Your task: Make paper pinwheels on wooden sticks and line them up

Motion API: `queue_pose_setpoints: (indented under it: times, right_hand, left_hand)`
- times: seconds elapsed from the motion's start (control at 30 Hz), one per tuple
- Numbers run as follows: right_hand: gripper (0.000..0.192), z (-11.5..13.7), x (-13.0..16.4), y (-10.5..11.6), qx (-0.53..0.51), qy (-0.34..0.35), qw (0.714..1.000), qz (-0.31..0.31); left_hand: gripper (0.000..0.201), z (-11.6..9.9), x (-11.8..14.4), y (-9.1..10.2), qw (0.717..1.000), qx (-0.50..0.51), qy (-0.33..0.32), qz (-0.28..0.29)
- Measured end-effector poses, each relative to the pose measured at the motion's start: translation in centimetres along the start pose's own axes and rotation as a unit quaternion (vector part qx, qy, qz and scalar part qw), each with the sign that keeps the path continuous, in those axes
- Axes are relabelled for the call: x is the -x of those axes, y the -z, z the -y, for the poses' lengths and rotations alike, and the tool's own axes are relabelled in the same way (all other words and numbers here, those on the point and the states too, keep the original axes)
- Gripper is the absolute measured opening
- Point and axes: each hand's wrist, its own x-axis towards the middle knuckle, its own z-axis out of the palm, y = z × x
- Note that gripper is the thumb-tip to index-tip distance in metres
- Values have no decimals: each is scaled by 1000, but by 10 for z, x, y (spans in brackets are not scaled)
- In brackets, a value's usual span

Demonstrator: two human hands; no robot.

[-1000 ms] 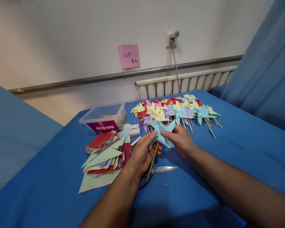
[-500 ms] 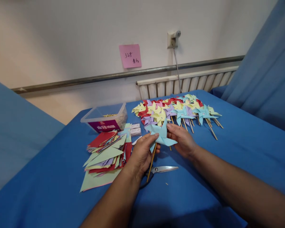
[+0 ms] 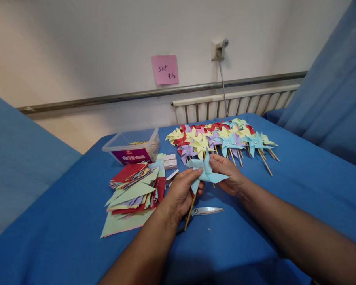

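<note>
In the head view, the left hand (image 3: 180, 190) is closed around the wooden stick (image 3: 191, 209) of a light blue pinwheel (image 3: 205, 171), its thumb pressing on the paper near the centre; the right hand (image 3: 229, 174) grips the same pinwheel from the other side, fingers curled at the paper's edge; the pinwheel is held a little above the blue table cover (image 3: 299, 190), between both hands and in front of the person. Under the stick lie scissors (image 3: 203, 211) on the cover, partly hidden by the left hand; just left of this hand is a loose pile of coloured paper sheets (image 3: 132, 192); behind the pile stand small white boxes (image 3: 169, 160) and a clear plastic box (image 3: 133, 145). Behind the hands, a row of finished pinwheels (image 3: 222, 138) lies on the cover, near the held one; farther back are a radiator (image 3: 234, 106) and a pink note (image 3: 165, 69) on the wall.
</note>
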Motion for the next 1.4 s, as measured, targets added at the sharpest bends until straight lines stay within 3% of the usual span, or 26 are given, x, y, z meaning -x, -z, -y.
queue_pose_setpoints:
  times: [0.43, 0.77, 0.93, 1.03, 1.27, 1.4]
  right_hand:
    - [37, -2, 3, -4, -13, 8, 1000, 13]
    - [33, 7, 4, -3, 0, -14, 1000, -20]
    - [41, 6, 3, -5, -4, -3, 999, -36]
    - [36, 5, 3, -4, 22, 7, 999, -38]
    - [40, 9, 2, -2, 36, 7, 998, -48]
    - [32, 12, 3, 0, 105, 89, 989, -54]
  left_hand:
    - [22, 3, 1, -3, 1000, 20, -5, 14]
    - [25, 6, 0, -3, 999, 3, 2, 32]
    - [22, 6, 1, -4, 1000, 3, -2, 15]
    - [23, 5, 0, -4, 1000, 8, 4, 0]
    - [24, 5, -1, -2, 1000, -15, -14, 4]
    - [24, 7, -1, -2, 996, -69, -59, -22]
